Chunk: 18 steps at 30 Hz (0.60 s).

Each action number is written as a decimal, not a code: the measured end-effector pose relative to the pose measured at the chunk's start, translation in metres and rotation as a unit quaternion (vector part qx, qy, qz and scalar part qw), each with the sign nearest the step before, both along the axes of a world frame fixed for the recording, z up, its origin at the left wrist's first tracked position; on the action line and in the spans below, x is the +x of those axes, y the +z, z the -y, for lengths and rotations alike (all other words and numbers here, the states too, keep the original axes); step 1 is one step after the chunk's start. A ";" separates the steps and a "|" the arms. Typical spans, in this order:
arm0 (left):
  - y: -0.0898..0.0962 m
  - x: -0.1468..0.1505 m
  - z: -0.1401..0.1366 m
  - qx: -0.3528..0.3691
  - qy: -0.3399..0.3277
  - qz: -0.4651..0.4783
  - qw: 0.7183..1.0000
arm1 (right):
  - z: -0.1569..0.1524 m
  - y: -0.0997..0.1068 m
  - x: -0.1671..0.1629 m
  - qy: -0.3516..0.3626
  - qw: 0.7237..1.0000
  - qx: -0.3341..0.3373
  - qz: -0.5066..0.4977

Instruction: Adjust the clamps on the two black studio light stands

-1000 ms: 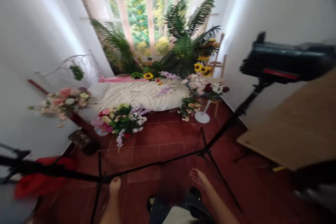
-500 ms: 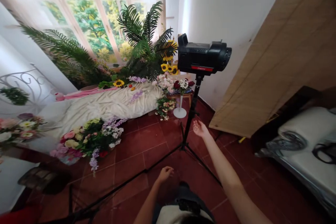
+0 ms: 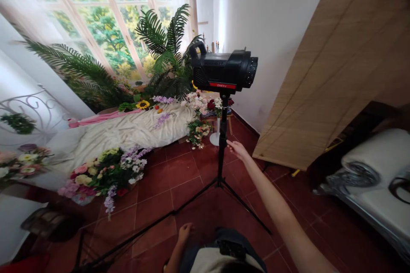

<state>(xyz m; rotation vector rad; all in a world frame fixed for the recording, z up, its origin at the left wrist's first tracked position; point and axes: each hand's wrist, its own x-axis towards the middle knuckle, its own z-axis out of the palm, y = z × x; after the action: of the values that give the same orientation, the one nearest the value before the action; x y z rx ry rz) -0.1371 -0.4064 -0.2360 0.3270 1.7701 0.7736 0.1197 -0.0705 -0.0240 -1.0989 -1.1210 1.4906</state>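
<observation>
We've got hands apart: right hand [image 3: 238,150] unclenched at the black light stand [image 3: 221,160], contact unclear; left hand [image 3: 185,232] low, loosely relaxed.

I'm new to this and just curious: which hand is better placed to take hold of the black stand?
The right hand, I'd judge: it reaches out close beside the upright of the black stand, though contact is hard to tell. The left hand is lower and farther away.
</observation>
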 end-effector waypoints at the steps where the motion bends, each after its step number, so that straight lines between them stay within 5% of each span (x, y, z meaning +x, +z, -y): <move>1: 0.000 0.003 -0.001 0.004 0.027 -0.012 1.000 | 0.001 0.000 0.003 -0.030 0.993 0.080 0.083; 4: 0.000 0.012 -0.011 0.022 0.080 -0.023 0.996 | 0.010 0.001 0.012 -0.066 0.917 0.281 0.275; 7: 0.010 0.023 -0.033 0.037 0.068 -0.024 0.997 | 0.020 0.000 0.016 -0.062 0.864 0.349 0.357; 12: 0.053 0.043 -0.113 0.104 -0.013 -0.026 0.994 | 0.018 -0.009 0.017 -0.115 0.899 0.301 0.297; 15: 0.092 0.057 -0.189 0.180 -0.056 -0.007 0.982 | 0.006 -0.011 0.017 -0.103 0.929 0.253 0.251; 18: 0.139 0.078 -0.268 0.305 -0.088 -0.011 0.948 | 0.001 -0.007 0.018 -0.076 0.931 0.247 0.259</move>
<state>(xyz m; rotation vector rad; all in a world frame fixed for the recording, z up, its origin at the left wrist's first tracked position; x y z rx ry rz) -0.0595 -0.1382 -0.0966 0.8948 1.4595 1.1800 0.1378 -0.0717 -0.0305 -1.2062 -1.6205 0.7362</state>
